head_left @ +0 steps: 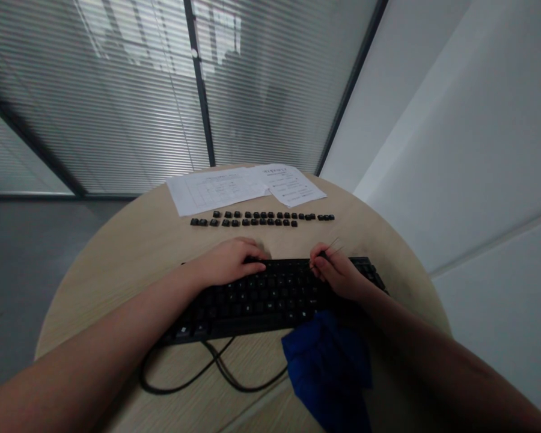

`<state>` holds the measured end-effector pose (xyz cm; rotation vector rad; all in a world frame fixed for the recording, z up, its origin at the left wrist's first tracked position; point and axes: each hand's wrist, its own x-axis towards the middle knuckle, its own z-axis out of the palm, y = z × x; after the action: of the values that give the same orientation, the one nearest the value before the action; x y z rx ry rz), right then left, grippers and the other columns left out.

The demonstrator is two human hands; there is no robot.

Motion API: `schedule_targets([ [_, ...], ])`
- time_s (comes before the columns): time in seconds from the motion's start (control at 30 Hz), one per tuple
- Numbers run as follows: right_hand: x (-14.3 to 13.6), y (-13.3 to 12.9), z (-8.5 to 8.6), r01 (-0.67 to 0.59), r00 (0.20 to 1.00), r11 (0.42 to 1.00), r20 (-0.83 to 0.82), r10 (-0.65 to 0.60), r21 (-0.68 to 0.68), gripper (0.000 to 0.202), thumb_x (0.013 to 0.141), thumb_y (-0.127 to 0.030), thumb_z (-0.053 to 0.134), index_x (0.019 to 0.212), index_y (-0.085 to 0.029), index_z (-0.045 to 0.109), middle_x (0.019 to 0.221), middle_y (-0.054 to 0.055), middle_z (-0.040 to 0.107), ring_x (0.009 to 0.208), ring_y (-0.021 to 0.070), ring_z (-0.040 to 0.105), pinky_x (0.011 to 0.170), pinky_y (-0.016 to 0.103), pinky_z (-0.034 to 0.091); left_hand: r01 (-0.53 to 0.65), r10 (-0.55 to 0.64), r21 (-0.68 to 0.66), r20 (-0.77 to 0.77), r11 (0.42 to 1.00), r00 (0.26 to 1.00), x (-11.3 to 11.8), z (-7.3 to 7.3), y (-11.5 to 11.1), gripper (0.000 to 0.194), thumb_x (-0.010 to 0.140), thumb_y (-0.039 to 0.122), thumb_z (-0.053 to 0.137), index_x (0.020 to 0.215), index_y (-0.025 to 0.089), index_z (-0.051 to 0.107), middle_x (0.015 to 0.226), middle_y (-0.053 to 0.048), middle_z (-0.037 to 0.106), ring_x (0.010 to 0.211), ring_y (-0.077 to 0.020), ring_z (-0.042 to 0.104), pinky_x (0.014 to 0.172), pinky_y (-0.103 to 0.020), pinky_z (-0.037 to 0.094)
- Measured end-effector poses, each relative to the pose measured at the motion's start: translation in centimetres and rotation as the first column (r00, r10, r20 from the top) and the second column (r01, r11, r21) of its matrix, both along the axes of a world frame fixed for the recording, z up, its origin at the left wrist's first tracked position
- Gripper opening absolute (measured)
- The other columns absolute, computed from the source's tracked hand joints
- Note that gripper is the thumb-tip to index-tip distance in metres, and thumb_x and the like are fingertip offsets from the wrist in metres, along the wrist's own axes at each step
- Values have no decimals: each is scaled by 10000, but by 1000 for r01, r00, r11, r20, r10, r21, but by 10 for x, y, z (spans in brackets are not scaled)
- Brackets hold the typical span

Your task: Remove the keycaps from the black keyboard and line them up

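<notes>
A black keyboard [270, 300] lies across the table, with lettered keys showing between my hands. My left hand [232, 260] grips its back edge left of the middle, fingers bent over the edge and thumb on top. Over the right part, my right hand [336, 270] is closed on a wire keycap puller [323, 255]; its dark handle shows between the fingers and thin wires stick out. Whether the puller touches a key is hidden by the hand. Beyond the keyboard, loose black keycaps [263, 222] stand in two rows.
Printed paper sheets [220, 187] lie at the far side of the round wooden table [112, 264]. A blue cloth [329, 373] covers part of the keyboard's front edge at right. A black cable [220, 367] loops in front. Behind are blinds [139, 108] and a white wall [491, 150].
</notes>
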<state>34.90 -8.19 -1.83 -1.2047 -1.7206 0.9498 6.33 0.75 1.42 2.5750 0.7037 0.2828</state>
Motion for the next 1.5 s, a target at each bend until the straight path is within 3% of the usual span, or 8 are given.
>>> schedule_targets([
  [0.17,-4,6,6,96,947,992,-298,-117,-85,445,913,-684,501,845,-250,434,604,-62,506,441,106,459,413,231,339,9,-9,0,-8,1000,1000,-1,-2,2,239,940,348,585,1027,220,767,1016,-51,733,951,-206,679,894,-329,509],
  [0.3,-8,7,8,51,959,993,-274,-77,-102,457,895,-684,541,862,-238,451,626,-59,530,464,95,481,434,220,352,8,-8,42,4,999,1000,-4,2,1,283,943,365,595,1141,218,733,1087,-70,733,1007,-218,678,937,-358,510],
  [0.4,-9,8,4,54,960,995,-268,-75,-87,448,907,-672,532,873,-231,456,634,-61,529,466,88,476,445,218,357,-17,13,134,36,991,999,4,19,-13,257,948,360,596,1114,216,729,1098,-75,729,1037,-224,669,967,-381,499],
  [0.57,-8,9,3,35,961,998,-272,-48,-55,435,931,-658,502,881,-228,454,637,-61,537,469,87,476,458,222,373,3,-4,191,7,982,1000,39,48,-42,152,933,285,619,1009,224,735,983,-39,752,946,-211,683,907,-358,514],
  [0.77,-7,4,14,12,951,1000,-308,-16,-13,426,940,-649,492,906,-226,456,651,-52,562,485,91,495,459,221,354,-128,131,109,-22,986,991,67,50,-41,182,880,265,669,1039,233,752,958,-28,779,864,-205,709,808,-325,531],
  [1.07,-1,-2,30,-23,950,1000,-312,19,-11,402,942,-628,496,911,-230,450,658,-57,556,490,98,515,488,232,394,-124,122,52,37,991,992,81,61,-40,105,832,260,695,911,221,752,899,2,765,835,-171,681,767,-279,508],
  [1.27,21,8,36,37,993,993,-120,-23,113,300,997,-515,464,920,-227,488,622,-58,538,517,120,529,523,246,417,-123,124,-27,49,992,991,88,62,-11,123,857,301,679,886,197,736,840,4,748,741,-147,643,703,-255,491],
  [1.5,54,21,40,298,954,912,-73,-289,282,258,1003,-475,475,941,-228,517,613,-45,513,519,148,502,526,276,386,-193,228,307,-84,932,970,133,35,48,121,865,248,675,957,214,746,944,-34,775,899,-216,668,835,-327,487],
])
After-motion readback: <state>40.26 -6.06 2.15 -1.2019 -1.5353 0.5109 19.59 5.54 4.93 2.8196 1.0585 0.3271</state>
